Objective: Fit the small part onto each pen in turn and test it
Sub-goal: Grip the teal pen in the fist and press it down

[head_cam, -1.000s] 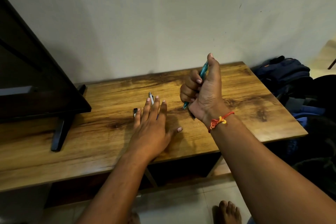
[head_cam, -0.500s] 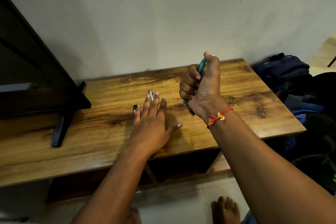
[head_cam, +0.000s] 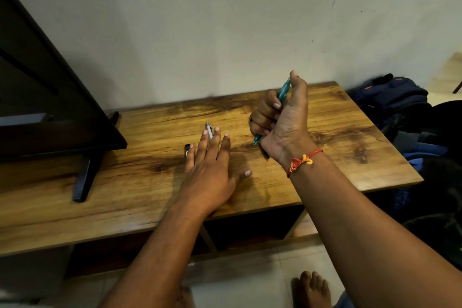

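Observation:
My right hand (head_cam: 282, 120) grips a teal pen (head_cam: 283, 91) upright in a fist above the wooden table (head_cam: 350, 137), thumb on the pen's top end; the tip pokes out below the fist. My left hand (head_cam: 210, 172) lies flat on the table with straight, spread fingers. A white pen (head_cam: 209, 130) lies under its fingertips, mostly hidden. A small black part (head_cam: 187, 149) sits by the little finger. Another dark pen end (head_cam: 265, 154) shows under my right wrist.
A black TV (head_cam: 50, 107) on a stand (head_cam: 85, 177) fills the table's left side. A wall rises right behind the table. Bags (head_cam: 400, 107) are piled on the floor to the right. My bare foot (head_cam: 312, 290) is below the table's front edge.
Both hands hold about the same pose. The view has shifted slightly; the right fist with the teal pen stays in place above the table.

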